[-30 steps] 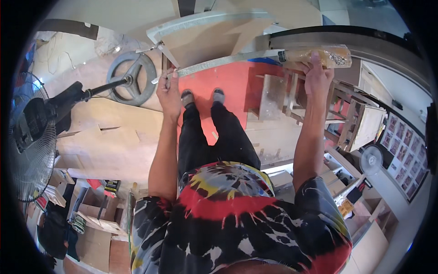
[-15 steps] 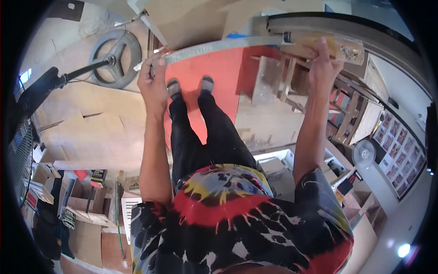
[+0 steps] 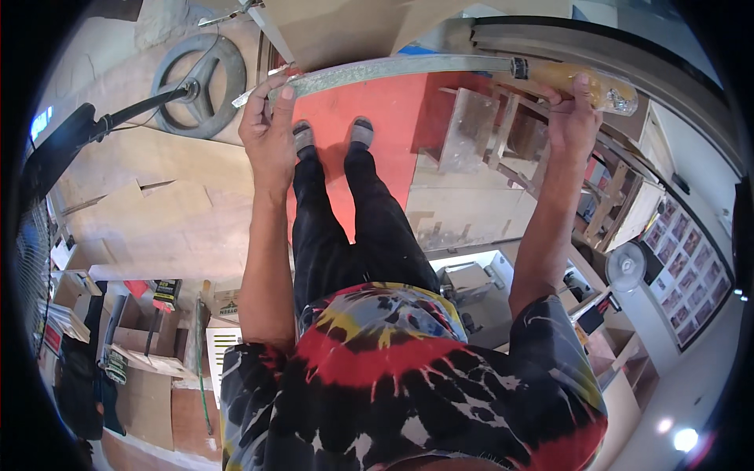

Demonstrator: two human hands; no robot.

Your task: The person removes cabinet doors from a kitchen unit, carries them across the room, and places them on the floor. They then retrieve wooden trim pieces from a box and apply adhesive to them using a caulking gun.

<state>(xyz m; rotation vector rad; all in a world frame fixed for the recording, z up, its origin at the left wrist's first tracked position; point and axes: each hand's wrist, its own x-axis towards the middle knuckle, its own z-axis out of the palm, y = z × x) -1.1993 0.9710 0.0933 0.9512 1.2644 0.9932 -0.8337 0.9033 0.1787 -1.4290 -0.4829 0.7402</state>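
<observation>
A long, grey-green machete [image 3: 408, 69] stretches across the upper view between my hands. My left hand [image 3: 267, 129] holds it near the pale tip, thumb on the near side and fingers around the edge. At the other end my right hand [image 3: 572, 114] grips the brown handle [image 3: 550, 74], thumb lying along it. Dark bands circle the handle where it meets the blade. Clear, shiny plastic seems to wrap the handle's end.
Below the machete lies a red mat [image 3: 377, 157] with my feet on it. A grey steering-wheel-shaped ring [image 3: 224, 86] stands at left. Wooden shelving [image 3: 503, 133] is at right, with a white fan [image 3: 627, 267] beyond it. Open boxes [image 3: 161, 337] sit at lower left.
My right hand and the handle have shifted to the right and slightly down. The left hand has moved slightly right, still on the tip end.
</observation>
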